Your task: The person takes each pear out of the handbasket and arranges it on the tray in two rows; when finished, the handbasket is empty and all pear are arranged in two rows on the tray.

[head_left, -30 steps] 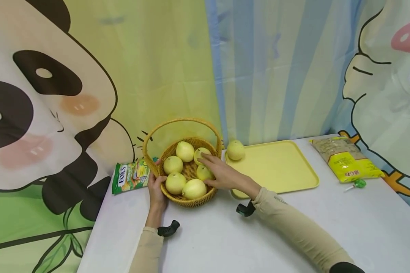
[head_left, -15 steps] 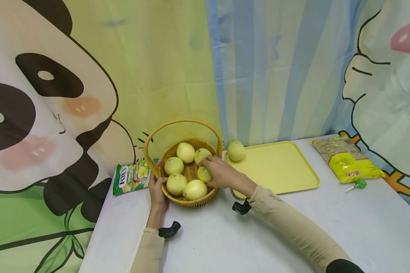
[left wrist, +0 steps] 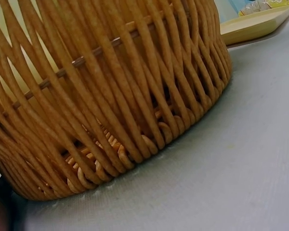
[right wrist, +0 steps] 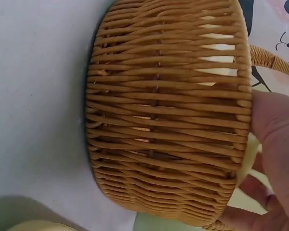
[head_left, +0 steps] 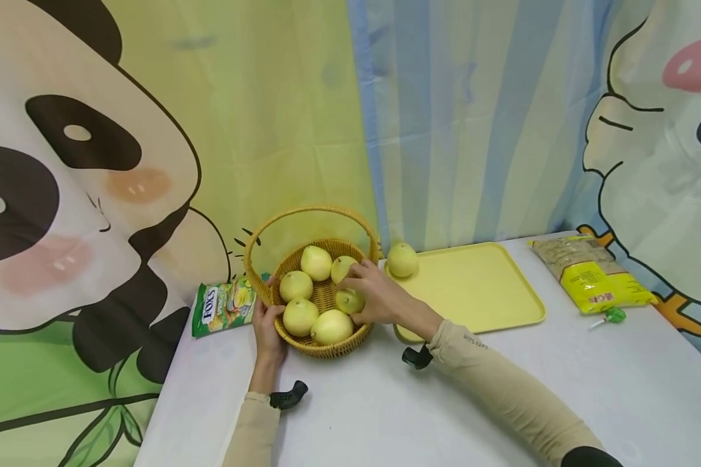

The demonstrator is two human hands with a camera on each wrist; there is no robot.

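A woven wicker basket (head_left: 327,349) with a tall arched handle stands on the white table, several pale yellow pears (head_left: 300,316) lying inside it. My left hand (head_left: 269,331) grips the basket's left rim, thumb at the front edge and fingers behind the handle's base. At the right side my right hand (head_left: 380,295) reaches over the rim, thumb and fingers around a pear (head_left: 349,300) in the basket. In the right wrist view the fingers (right wrist: 279,134) go in past the basket's wall (right wrist: 168,106). The left wrist view shows mainly the basket's side (left wrist: 111,96).
Right of the basket lies a yellow tray (head_left: 473,292) with one pear (head_left: 402,260) at its back left corner. A green Fox's candy bag (head_left: 224,305) is at the left. A yellow-and-clear bag (head_left: 596,272) and a green lollipop (head_left: 615,314) lie farther right.
My right fingers, earlier spread over the far right pear, have drawn back and curled around the nearer pear. The left hand and basket stay in place.
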